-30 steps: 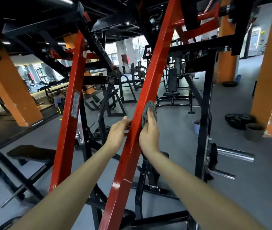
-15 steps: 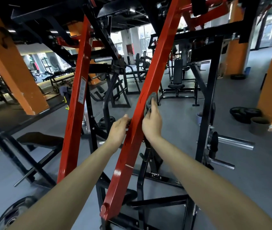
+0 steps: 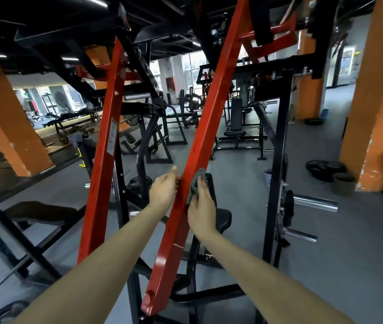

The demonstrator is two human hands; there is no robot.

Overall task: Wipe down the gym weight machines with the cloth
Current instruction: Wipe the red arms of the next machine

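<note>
On the right edge of the near red beam (image 3: 209, 127), about mid-length: grey cloth (image 3: 194, 184), bunched, pinned flat to the painted steel. The beam slants up and to the right, and its capped lower end stands free of the floor (image 3: 349, 253). There is a wide open gap between it and the second red beam (image 3: 105, 164) to the left. To the right, clear air reaches as far as a black upright (image 3: 277, 160).

Right hand (image 3: 201, 211): grip spread, fingers extended up along the beam and lying over the cloth, pressing it on. Thumb not seen. Wrist straight, forearm reaching up from lower right.

Left hand (image 3: 163, 189): grip closed on the beam's left edge, level with the cloth. Thumb points up alongside the steel and the fingers curl against the edge, with their tips hidden behind it. The forearm comes up from lower left, so both arms converge on the beam.

Directly behind the right hand sits a black seat pad (image 3: 224, 219). Chrome pegs (image 3: 314, 203) stick out rightward from the black upright. Further out, weight plates (image 3: 326, 167) are stacked on the floor near an orange pillar (image 3: 377, 90).
</note>
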